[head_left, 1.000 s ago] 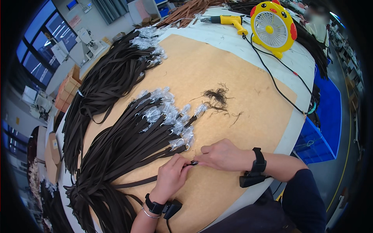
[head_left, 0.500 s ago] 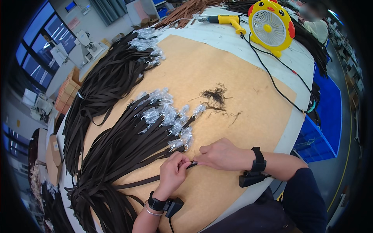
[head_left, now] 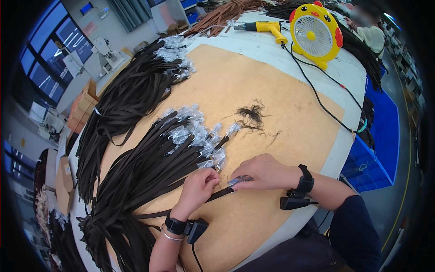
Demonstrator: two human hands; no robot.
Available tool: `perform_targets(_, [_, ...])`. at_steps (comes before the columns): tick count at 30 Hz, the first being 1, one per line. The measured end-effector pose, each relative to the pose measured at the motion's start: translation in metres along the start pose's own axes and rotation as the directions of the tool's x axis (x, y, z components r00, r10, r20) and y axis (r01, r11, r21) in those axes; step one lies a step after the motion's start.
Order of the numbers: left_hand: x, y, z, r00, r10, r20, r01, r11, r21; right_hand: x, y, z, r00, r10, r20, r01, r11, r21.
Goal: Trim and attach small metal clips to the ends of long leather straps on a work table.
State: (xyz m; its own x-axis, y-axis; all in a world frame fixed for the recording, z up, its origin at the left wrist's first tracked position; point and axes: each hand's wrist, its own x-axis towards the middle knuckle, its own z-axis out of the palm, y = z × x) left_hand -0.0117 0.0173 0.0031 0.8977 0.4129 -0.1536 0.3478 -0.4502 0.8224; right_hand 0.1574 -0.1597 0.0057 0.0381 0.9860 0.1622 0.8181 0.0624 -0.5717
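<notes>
My left hand is closed in a pinch just above a dark strap; whatever its fingertips hold is too small to make out. My right hand is closed around a small metal tool that looks like thread snips, its tip pointing towards my left fingers. Under the tool lies the end of the strap, with a small shiny bit at its tip. That strap runs left into a large bundle of dark straps. Many of the bundle's ends carry metal hooks wrapped in clear plastic.
Dark thread scraps lie on the tan sheet beyond my hands. A second strap bundle lies far left. A yellow heat gun, a yellow fan and cables are at the back. A blue crate stands right; a person is behind.
My left hand has shifted slightly up and left, off the strap end that both hands were at. The metal tool now shows clearly in my right hand, which has moved slightly up.
</notes>
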Motion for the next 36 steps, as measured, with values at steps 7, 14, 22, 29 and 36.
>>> perform_targets(7, [0.047,-0.008,0.0,0.876,0.465,-0.128,-0.379,0.829,0.412,0.001,-0.001,0.005,0.985,0.123,0.123,-0.12,0.992,-0.027])
perform_targets(14, [-0.018,0.02,-0.015,0.834,0.491,-0.252,-0.353,0.825,0.441,-0.001,0.006,0.007,0.991,0.106,0.077,-0.103,0.994,-0.04])
perform_targets(22, [-0.042,-0.011,0.009,0.868,0.496,-0.027,-0.396,0.725,0.563,-0.002,-0.001,-0.008,1.0,-0.009,0.03,0.011,0.997,-0.075])
perform_targets(29, [-0.061,-0.006,0.023,0.95,0.268,-0.157,-0.229,0.946,0.23,-0.002,0.012,0.0,0.992,0.058,0.116,-0.081,0.974,0.21])
perform_targets(36, [-0.057,-0.005,0.026,0.944,0.3,-0.138,-0.265,0.938,0.224,0.0,0.0,0.016,0.986,0.054,0.157,-0.096,0.957,0.272])
